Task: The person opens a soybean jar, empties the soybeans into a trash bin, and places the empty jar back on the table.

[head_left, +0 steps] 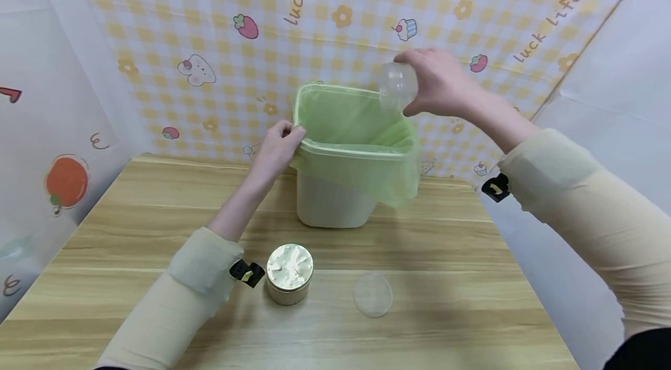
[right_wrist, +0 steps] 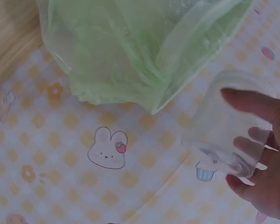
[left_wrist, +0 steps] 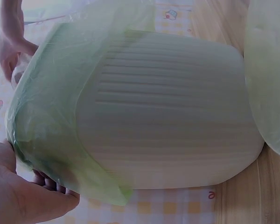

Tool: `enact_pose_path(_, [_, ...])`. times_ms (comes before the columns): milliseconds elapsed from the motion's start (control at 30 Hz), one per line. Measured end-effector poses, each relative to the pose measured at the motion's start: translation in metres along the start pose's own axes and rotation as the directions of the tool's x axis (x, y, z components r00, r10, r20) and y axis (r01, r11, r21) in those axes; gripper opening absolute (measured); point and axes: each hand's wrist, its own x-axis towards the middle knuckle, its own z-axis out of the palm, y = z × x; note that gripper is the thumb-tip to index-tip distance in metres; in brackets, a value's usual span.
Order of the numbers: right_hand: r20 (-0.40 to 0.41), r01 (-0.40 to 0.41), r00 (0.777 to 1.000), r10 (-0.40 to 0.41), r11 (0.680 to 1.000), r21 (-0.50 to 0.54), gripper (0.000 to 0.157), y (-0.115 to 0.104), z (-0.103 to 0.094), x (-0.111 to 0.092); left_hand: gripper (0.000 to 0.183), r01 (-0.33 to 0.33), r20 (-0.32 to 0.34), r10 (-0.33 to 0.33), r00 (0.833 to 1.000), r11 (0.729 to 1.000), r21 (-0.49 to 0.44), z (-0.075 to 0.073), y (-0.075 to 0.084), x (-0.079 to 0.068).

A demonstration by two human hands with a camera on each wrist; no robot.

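Observation:
A white trash can (head_left: 335,195) stands at the back of the table, lined with a green plastic bag (left_wrist: 51,102) folded down over its rim. At the rim's left corner, my left hand (head_left: 278,148) grips the bagged edge, with its fingertips partly hidden behind the bag in the left wrist view. My right hand (head_left: 439,83) holds a clear plastic jar (head_left: 396,84), tipped sideways at the right side of the can's mouth. Thumb and fingers wrap the jar (right_wrist: 224,126) in the right wrist view, and the bag hangs beside it.
On the wooden table (head_left: 445,253), a shiny metal tin (head_left: 289,274) sits close to my left forearm. A clear round lid (head_left: 373,295) lies flat to its right. Behind the can rises a checked, patterned wall covering (head_left: 220,26).

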Motion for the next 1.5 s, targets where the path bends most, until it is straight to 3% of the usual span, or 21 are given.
enact_pose_path(100, [0.034, -0.118, 0.993, 0.114, 0.975, 0.188, 0.098, 0.014, -0.004, -0.012, 0.021, 0.001, 0.001, -0.001, 1.000, 1.000, -0.002, 0.000, 0.000, -0.001])
enact_pose_path(233, [0.097, -0.238, 0.971, 0.218, 0.886, 0.397, 0.100, 0.035, -0.005, -0.035, 0.021, 0.004, 0.003, -0.004, 1.000, 1.000, -0.010, 0.001, 0.000, -0.002])
enact_pose_path(433, [0.133, -0.276, 0.960, 0.246, 0.763, 0.585, 0.078, 0.061, 0.006, -0.071, 0.022, 0.022, 0.003, -0.022, 1.000, 1.000, -0.002, 0.000, -0.002, -0.002])
enact_pose_path(533, [0.139, -0.261, 0.963, 0.229, 0.681, 0.684, 0.074, 0.069, 0.016, -0.088, 0.023, 0.023, 0.003, -0.023, 1.000, 1.000, 0.003, -0.001, -0.003, -0.001])
enact_pose_path(633, [0.134, -0.215, 0.974, 0.182, 0.571, 0.792, 0.077, 0.076, 0.028, -0.103, 0.023, 0.019, -0.001, -0.019, 1.000, 1.000, 0.001, -0.001, -0.003, -0.001])
enact_pose_path(800, [0.092, -0.099, 0.995, 0.036, 0.381, 0.919, 0.084, 0.086, 0.048, -0.126, 0.023, 0.012, -0.002, -0.012, 1.000, 1.000, -0.012, 0.000, -0.001, -0.001])
enact_pose_path(900, [0.068, -0.054, 0.997, -0.035, 0.314, 0.948, 0.086, 0.089, 0.057, -0.140, 0.023, 0.003, 0.000, -0.003, 1.000, 1.000, -0.020, 0.001, 0.000, -0.001])
enact_pose_path(1000, [0.041, -0.016, 0.996, -0.079, 0.285, 0.958, 0.085, 0.091, 0.067, -0.153, 0.022, -0.001, 0.000, 0.001, 1.000, 1.000, -0.022, 0.002, 0.002, -0.001])
enact_pose_path(1067, [0.038, -0.010, 0.995, -0.095, 0.282, 0.959, 0.086, 0.091, 0.076, -0.160, 0.022, -0.001, 0.002, 0.001, 1.000, 1.000, -0.022, 0.001, 0.003, -0.001])
enact_pose_path(1333, [0.103, -0.078, 0.993, -0.064, 0.313, 0.947, 0.093, 0.093, 0.119, -0.186, 0.018, -0.004, 0.002, 0.004, 1.000, 1.000, -0.014, 0.000, 0.004, 0.000])
enact_pose_path(1500, [0.125, -0.104, 0.991, -0.054, 0.291, 0.951, 0.093, 0.094, 0.144, -0.199, 0.020, -0.005, -0.005, 0.005, 1.000, 1.000, -0.014, 0.001, 0.003, 0.001])
